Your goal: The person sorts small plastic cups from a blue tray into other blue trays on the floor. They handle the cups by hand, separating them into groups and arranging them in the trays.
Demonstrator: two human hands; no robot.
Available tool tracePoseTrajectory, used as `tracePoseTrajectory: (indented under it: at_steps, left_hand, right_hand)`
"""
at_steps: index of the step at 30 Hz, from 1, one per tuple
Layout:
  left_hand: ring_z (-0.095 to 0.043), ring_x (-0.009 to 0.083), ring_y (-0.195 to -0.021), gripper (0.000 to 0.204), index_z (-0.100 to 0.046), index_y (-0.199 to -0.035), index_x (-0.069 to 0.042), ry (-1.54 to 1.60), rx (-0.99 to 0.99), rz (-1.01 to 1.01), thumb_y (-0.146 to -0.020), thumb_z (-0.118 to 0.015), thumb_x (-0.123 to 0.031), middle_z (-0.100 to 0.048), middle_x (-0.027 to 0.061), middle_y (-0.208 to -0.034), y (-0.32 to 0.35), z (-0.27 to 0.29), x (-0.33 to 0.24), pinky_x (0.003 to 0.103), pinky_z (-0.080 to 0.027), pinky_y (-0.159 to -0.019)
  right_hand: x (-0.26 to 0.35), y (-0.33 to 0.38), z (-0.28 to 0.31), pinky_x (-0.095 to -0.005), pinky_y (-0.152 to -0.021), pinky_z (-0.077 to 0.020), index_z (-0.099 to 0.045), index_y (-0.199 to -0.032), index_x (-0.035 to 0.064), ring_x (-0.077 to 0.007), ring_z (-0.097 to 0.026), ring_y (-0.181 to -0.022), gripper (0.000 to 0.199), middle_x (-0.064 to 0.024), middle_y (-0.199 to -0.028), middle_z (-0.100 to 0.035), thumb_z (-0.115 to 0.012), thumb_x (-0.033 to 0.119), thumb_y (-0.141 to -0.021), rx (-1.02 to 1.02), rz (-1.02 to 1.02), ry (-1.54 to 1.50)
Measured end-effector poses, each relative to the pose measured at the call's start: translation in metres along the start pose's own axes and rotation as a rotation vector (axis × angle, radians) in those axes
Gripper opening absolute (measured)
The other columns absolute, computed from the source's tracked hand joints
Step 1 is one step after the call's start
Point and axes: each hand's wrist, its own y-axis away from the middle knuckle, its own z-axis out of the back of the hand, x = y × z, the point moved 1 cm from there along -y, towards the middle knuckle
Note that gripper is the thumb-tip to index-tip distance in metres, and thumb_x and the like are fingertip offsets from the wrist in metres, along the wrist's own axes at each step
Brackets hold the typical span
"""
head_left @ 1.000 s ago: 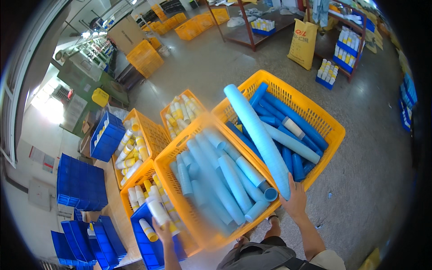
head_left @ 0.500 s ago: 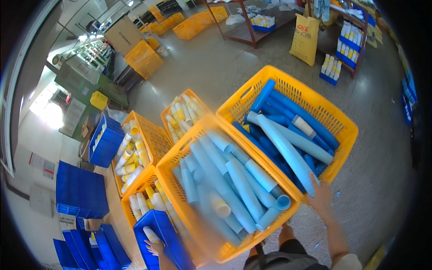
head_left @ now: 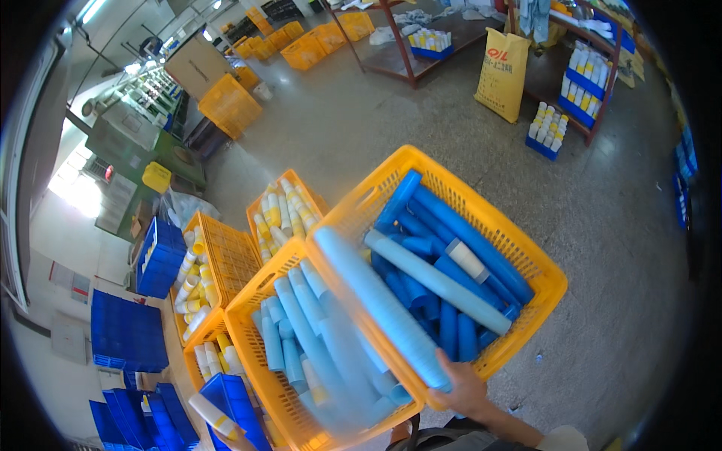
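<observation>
My right hand [head_left: 462, 389] grips the lower end of a long light-blue tube [head_left: 380, 304] with fine ridges along it. The tube slants over the shared edge of two yellow crates. One is the right-hand yellow crate [head_left: 530, 248], with dark-blue tubes, another light-blue tube [head_left: 440, 282] and a short white piece [head_left: 467, 261]. The other is the middle yellow crate [head_left: 239, 331], full of light-blue tubes, partly blurred. At the lower edge my left hand [head_left: 242, 443], mostly cut off, holds a white-and-yellow tube [head_left: 213, 415] tilted by a blue bin [head_left: 239, 402].
Further left, yellow crates [head_left: 226, 252] hold white-and-yellow tubes. Blue bins [head_left: 128, 331] are stacked along the left side. Beyond the crates, a yellow sack [head_left: 500, 75] and a blue tray of white tubes [head_left: 543, 149] stand on the floor beside a rack [head_left: 410, 49].
My right hand has moved left with the light-blue tube, from over the dark-blue tubes to the crates' shared edge. My left hand has brought the white-and-yellow tube toward the bin's left side. The view has shifted.
</observation>
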Motion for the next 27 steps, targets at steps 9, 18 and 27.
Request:
tracePoseTrajectory:
  at_steps: [9,18,27]
  left_hand:
    - [-0.05,0.0479,-0.13,0.072,-0.044,-0.15,0.001,-0.686,0.188,0.013,-0.095,-0.068,-0.039,-0.052,0.0304,-0.143,0.1,-0.042,-0.148,0.052,-0.039,-0.112]
    - [-0.04,0.0389,-0.141,0.091,-0.035,-0.152,0.0,-0.992,0.291,0.217,-0.084,-0.079,-0.043,-0.042,0.024,-0.152,0.101,0.059,-0.07,0.049,-0.031,-0.119]
    - [-0.07,0.0434,-0.077,0.028,-0.066,-0.086,-0.007,-0.839,0.14,0.128,-0.088,-0.074,-0.033,-0.071,0.0216,-0.078,0.081,0.117,-0.045,0.054,-0.054,-0.072]
  right_hand:
    - [-0.003,-0.073,-0.023,-0.0496,-0.083,-0.0485,-0.022,-0.164,0.0177,-0.0418,-0.057,-0.092,0.103,-0.0273,-0.1,-0.061,-0.081,0.031,-0.08,0.177,0.105,0.277]
    - [0.022,-0.019,-0.046,-0.046,-0.084,-0.0541,-0.035,-0.158,0.0106,-0.0394,-0.064,-0.097,0.087,-0.0243,-0.108,-0.067,-0.076,0.018,-0.081,0.155,0.138,0.222]
    - [0.085,0.078,-0.095,-0.0402,-0.111,-0.0411,-0.026,-0.161,0.0059,-0.0302,-0.049,-0.136,0.088,-0.0216,-0.154,-0.043,-0.07,0.01,-0.085,0.076,0.104,-0.103]
